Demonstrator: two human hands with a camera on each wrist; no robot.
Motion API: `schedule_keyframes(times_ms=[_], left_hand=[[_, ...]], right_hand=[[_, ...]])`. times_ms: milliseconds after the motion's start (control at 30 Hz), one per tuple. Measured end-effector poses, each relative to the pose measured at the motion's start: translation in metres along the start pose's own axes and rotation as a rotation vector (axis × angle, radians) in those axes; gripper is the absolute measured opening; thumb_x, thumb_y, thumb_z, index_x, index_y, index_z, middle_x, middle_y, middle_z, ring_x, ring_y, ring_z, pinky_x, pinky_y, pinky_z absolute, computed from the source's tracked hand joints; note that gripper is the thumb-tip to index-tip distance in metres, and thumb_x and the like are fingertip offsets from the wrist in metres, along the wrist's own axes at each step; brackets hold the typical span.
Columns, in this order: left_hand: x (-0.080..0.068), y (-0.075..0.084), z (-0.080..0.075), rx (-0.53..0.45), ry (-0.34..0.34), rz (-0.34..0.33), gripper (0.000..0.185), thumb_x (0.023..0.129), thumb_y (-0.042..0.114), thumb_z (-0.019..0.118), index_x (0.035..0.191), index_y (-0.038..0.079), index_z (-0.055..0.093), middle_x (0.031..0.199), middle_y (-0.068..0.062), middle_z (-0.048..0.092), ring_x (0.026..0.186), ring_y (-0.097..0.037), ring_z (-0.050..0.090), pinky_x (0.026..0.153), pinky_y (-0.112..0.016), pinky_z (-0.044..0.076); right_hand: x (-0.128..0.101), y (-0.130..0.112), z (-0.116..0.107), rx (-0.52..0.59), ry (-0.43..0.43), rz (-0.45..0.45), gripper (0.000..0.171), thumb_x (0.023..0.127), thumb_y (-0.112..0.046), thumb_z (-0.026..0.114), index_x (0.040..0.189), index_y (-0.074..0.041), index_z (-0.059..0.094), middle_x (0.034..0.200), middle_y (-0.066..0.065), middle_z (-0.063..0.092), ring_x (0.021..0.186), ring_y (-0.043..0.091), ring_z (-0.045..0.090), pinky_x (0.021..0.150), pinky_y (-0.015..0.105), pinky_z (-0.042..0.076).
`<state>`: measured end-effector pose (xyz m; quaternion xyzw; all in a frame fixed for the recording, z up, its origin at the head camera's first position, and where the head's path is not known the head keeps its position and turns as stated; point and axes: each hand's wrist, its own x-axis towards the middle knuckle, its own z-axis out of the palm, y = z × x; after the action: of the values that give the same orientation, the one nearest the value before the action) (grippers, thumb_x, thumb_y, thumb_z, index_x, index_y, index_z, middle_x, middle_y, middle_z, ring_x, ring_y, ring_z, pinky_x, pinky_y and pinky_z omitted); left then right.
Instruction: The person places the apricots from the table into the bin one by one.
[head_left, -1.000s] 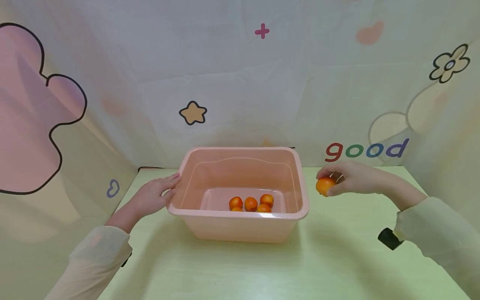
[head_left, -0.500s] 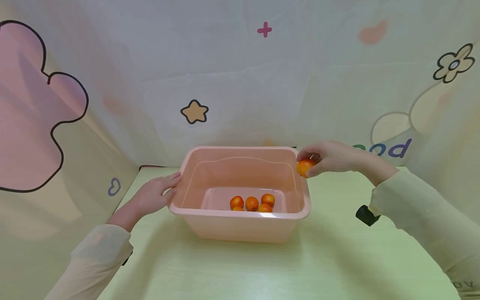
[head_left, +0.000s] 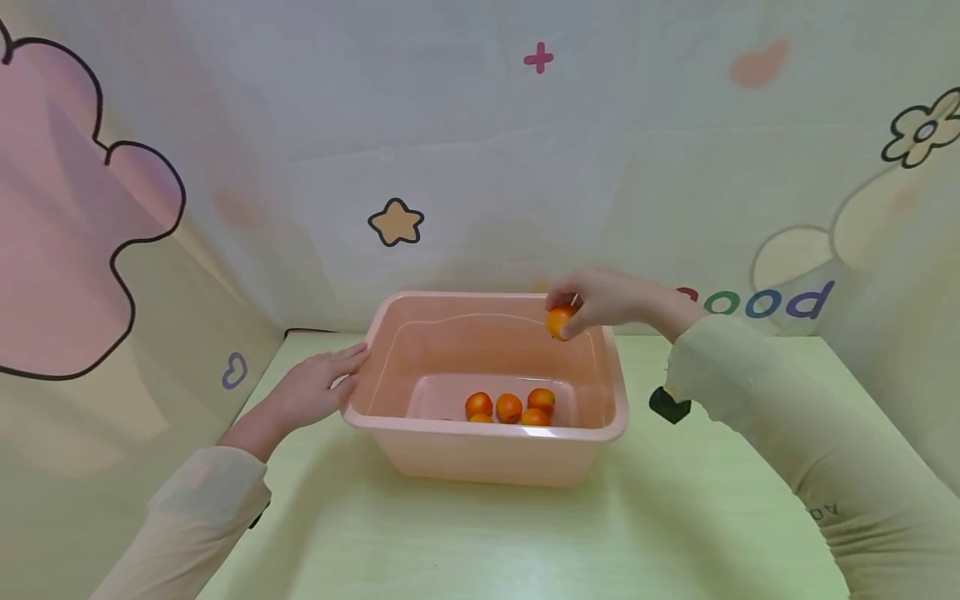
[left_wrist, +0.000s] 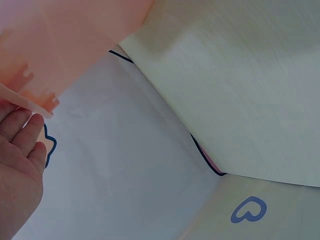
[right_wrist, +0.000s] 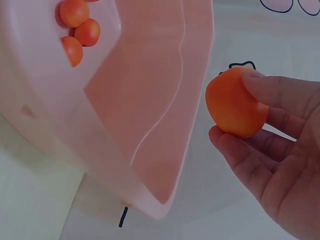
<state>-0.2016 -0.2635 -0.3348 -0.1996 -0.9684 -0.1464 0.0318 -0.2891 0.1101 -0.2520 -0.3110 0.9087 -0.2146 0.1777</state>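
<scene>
From the head view we saw our right hand [head_left: 600,300] pinching one orange fruit [head_left: 558,322] between thumb and fingers, above the far right corner of the pink tub [head_left: 480,450], inside its rim line. The fruit looked nearly round, so we could not give it a long axis from here. The tub stood on the green tabletop [head_left: 525,533], its long side running left to right. On its floor we counted four fruits in the tub [head_left: 510,407] clearly, bunched near the front wall, with a fifth partly cut off by the rim. Our left hand [head_left: 318,387] lay flat with straight fingers against the tub's left rim, holding nothing. A small black object [head_left: 669,404] under the right sleeve was too hidden to identify.

The left wrist view showed only relaxed fingertips [left_wrist: 27,132] touching the tub's rim edge [left_wrist: 30,102]; most of the tub was cut off.

In the right wrist view, the fruit [right_wrist: 235,104] sat slightly flattened, its longer axis tilted from upper right to lower left, gripped by thumb and fingers [right_wrist: 280,92]. Three fruits [right_wrist: 77,27] showed in the tub [right_wrist: 150,115]; any others were out of frame.
</scene>
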Motion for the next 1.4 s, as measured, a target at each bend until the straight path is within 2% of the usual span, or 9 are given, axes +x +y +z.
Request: schedule_keyframes(times_ms=[200,533,733,833,1000,1200,1267,1400], left_hand=[[-0.001,-0.001,0.001,0.009,0.005,0.003,0.044,0.089,0.015,0.046,0.131,0.002,0.041,0.137,-0.015,0.038,0.120,-0.040,0.041,0.097,-0.055,0.033],[-0.002,-0.002,0.001,0.013,0.007,0.001,0.044,0.090,0.017,0.046,0.131,0.003,0.040,0.137,-0.014,0.038,0.120,-0.039,0.040,0.097,-0.055,0.033],[-0.001,-0.001,0.001,0.007,0.005,0.001,0.044,0.089,0.017,0.047,0.131,0.003,0.041,0.137,-0.015,0.038,0.121,-0.040,0.040,0.097,-0.055,0.033],[-0.001,-0.001,0.002,0.005,0.006,-0.004,0.044,0.089,0.017,0.047,0.131,0.003,0.040,0.137,-0.014,0.038,0.120,-0.040,0.040,0.097,-0.055,0.032],[-0.002,0.000,0.002,0.015,0.022,0.007,0.043,0.089,0.016,0.047,0.130,0.003,0.042,0.136,-0.015,0.040,0.120,-0.039,0.041,0.097,-0.055,0.033],[-0.002,-0.001,0.000,0.019,0.026,0.007,0.043,0.089,0.015,0.046,0.130,0.003,0.042,0.136,-0.015,0.040,0.119,-0.040,0.041,0.097,-0.055,0.033],[-0.002,-0.001,0.000,0.022,0.026,0.008,0.043,0.089,0.015,0.047,0.130,0.003,0.042,0.136,-0.015,0.040,0.119,-0.040,0.041,0.097,-0.055,0.033],[-0.001,-0.001,0.000,0.020,0.022,0.006,0.043,0.089,0.015,0.047,0.130,0.003,0.042,0.136,-0.015,0.040,0.119,-0.040,0.041,0.097,-0.055,0.033]], right_hand=[[0.024,-0.007,0.007,-0.035,-0.002,-0.005,0.026,0.076,-0.012,0.064,0.101,-0.008,0.059,0.097,0.006,0.059,0.092,0.023,0.050,0.083,0.033,0.045],[0.060,-0.015,0.022,0.008,0.001,0.055,0.019,0.076,-0.011,0.065,0.095,-0.009,0.060,0.092,0.005,0.056,0.087,0.023,0.049,0.076,0.029,0.045],[0.077,-0.014,0.036,0.038,0.018,0.083,0.019,0.076,-0.012,0.068,0.093,-0.012,0.060,0.093,0.005,0.056,0.087,0.023,0.050,0.076,0.028,0.047],[0.080,-0.012,0.042,0.108,0.005,0.109,0.019,0.076,-0.010,0.066,0.094,-0.012,0.059,0.095,0.005,0.055,0.091,0.023,0.048,0.077,0.030,0.047],[0.081,-0.008,0.051,0.285,-0.033,0.184,0.020,0.078,-0.009,0.060,0.097,-0.013,0.055,0.100,0.004,0.052,0.100,0.023,0.043,0.081,0.033,0.042],[0.090,-0.003,0.063,0.366,-0.014,0.242,0.021,0.076,-0.009,0.062,0.095,-0.012,0.056,0.097,0.005,0.052,0.101,0.024,0.044,0.078,0.035,0.042],[0.092,-0.001,0.069,0.421,0.000,0.291,0.020,0.074,-0.009,0.062,0.093,-0.013,0.056,0.093,0.003,0.051,0.102,0.024,0.043,0.076,0.035,0.041],[0.085,-0.007,0.076,0.471,0.035,0.302,0.015,0.071,-0.004,0.056,0.085,-0.007,0.053,0.077,0.003,0.043,0.091,0.024,0.045,0.068,0.033,0.036]])
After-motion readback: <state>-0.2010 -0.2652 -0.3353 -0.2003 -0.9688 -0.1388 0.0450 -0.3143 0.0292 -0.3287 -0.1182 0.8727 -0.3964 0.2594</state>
